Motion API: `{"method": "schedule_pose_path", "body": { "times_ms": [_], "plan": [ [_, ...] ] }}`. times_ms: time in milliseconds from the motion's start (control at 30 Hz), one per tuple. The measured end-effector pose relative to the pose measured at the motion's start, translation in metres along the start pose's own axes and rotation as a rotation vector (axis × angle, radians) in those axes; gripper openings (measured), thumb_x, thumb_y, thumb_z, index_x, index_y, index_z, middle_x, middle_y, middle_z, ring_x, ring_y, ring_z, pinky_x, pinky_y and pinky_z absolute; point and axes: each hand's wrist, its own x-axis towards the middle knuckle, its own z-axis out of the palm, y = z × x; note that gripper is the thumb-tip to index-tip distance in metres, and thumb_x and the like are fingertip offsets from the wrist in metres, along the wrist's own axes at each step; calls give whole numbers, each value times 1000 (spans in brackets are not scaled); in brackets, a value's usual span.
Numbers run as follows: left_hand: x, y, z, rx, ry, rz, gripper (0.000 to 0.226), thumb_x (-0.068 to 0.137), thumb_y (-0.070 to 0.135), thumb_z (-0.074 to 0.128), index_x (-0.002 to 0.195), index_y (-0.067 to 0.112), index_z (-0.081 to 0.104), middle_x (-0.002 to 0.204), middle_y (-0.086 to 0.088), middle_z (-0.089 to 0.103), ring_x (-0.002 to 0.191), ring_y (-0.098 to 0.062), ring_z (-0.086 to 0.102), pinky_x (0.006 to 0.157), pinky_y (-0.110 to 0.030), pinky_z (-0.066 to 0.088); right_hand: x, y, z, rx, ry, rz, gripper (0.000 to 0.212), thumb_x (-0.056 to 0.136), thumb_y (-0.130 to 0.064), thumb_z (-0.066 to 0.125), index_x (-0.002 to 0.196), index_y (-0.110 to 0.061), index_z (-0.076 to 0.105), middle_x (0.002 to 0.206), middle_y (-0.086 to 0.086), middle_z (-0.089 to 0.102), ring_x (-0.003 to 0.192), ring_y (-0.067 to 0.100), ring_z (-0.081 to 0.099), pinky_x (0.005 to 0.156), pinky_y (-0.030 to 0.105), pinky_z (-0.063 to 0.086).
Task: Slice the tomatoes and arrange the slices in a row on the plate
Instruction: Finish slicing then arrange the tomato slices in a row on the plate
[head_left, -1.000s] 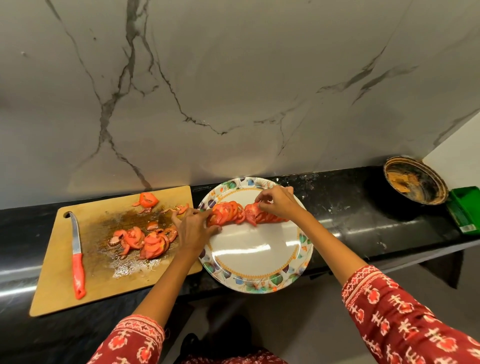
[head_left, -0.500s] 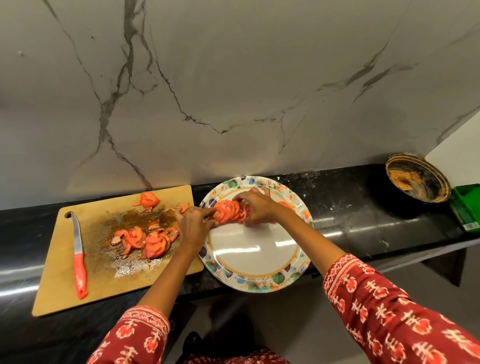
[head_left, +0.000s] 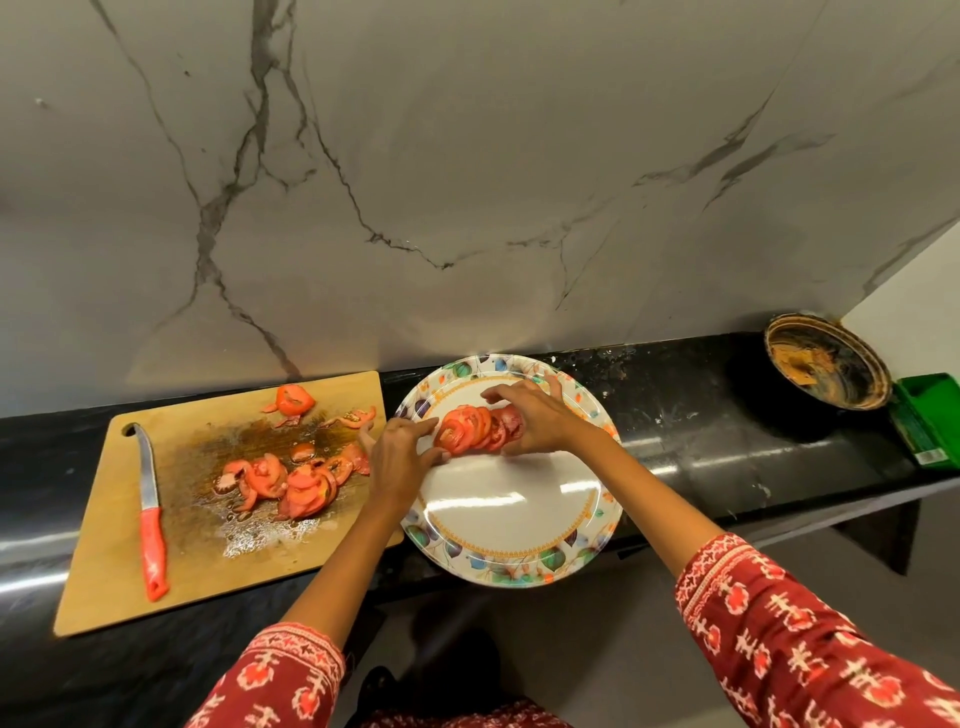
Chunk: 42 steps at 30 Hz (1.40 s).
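Covering the tomato row's (head_left: 475, 428) right end, right hand (head_left: 537, 423) clamped on slices, left hand (head_left: 397, 460) fingers apart, touching.

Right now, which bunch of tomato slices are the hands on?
The overlapping slices on the plate, held between the left hand and right hand. The loose pile on the cutting board lies untouched.

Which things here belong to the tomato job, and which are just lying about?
In the job:
- tomato slices on the plate, held between left hand and right hand
- plate
- loose slices on the cutting board
- knife

Lying about:
- dirty round dish at the far right
- green box beside it
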Motion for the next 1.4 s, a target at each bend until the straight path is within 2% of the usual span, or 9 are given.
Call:
{"method": "schedule_pose_path", "body": {
  "times_ms": [100, 333, 533, 700, 833, 1000, 1167, 1267, 1400],
  "plan": [
    [-2, -1, -4, -3, 7, -12, 49, 70, 31, 78, 114, 14, 65, 111, -9, 67, 111, -24, 52, 105, -41, 13, -2, 7, -3, 48, 9, 13, 79, 71, -36, 78, 138, -27, 36, 136, -4, 49, 132, 19, 33, 113, 56, 16],
    [-1, 3, -1, -18, 6, -8, 43, 70, 34, 77, 110, 19, 69, 105, -4, 69, 109, -21, 53, 104, -42, 15, -11, 7, 2, 33, 65, 42, 75, 74, -31, 76, 137, -25, 36, 131, -2, 53, 128, 19, 37, 112, 52, 24],
    [-2, 5, -1, -32, 24, -6, 41, 72, 31, 77, 109, 17, 69, 103, -5, 70, 108, -23, 53, 103, -43, 15, -15, -1, 16, -102, 270, 84, 77, 74, -47, 72, 138, -23, 37, 136, 1, 48, 133, 22, 34, 115, 54, 3],
    [-2, 5, -2, -36, 19, -6, 41, 72, 33, 77, 109, 18, 69, 104, -4, 69, 108, -22, 52, 103, -43, 15, -12, 4, 10, 25, 82, 75, 80, 73, -37, 72, 141, -24, 31, 142, 3, 42, 136, 24, 28, 113, 60, 5],
    [-2, 5, -1, -35, 20, -11, 42, 71, 34, 77, 109, 18, 69, 106, -4, 69, 110, -22, 52, 103, -42, 15, -4, 6, -6, 223, 26, 60, 53, 76, -23, 60, 128, -14, 54, 129, 7, 56, 123, 24, 47, 103, 37, 38],
    [-2, 5, -1, -26, 22, -8, 43, 71, 35, 77, 110, 18, 69, 105, -3, 69, 108, -21, 53, 103, -43, 17, -1, 7, -21, 143, -38, 45, 60, 74, 2, 60, 130, -17, 52, 133, 3, 53, 125, 21, 43, 102, 33, 36],
    [-3, 5, -2, -36, 19, -8, 42, 71, 33, 77, 110, 18, 69, 105, -3, 70, 108, -21, 53, 101, -40, 15, 9, 4, -22, 139, -127, 41, 61, 73, 6, 58, 130, -16, 51, 134, 3, 53, 128, 21, 43, 108, 36, 35],
    [-3, 5, -3, -34, 18, -5, 41, 72, 32, 77, 109, 18, 69, 105, -2, 69, 109, -20, 53, 102, -41, 14, 8, 7, -27, 176, -146, 53, 59, 75, 9, 58, 130, -12, 50, 130, 7, 54, 125, 21, 48, 96, 25, 42],
    [-3, 4, -1, -34, 15, -3, 42, 71, 33, 77, 109, 19, 69, 105, -3, 69, 108, -21, 53, 102, -41, 15, 6, 6, -31, 168, -190, 33, 65, 74, 7, 63, 133, -15, 46, 134, 4, 51, 125, 16, 44, 95, 22, 39]
  ]
}}
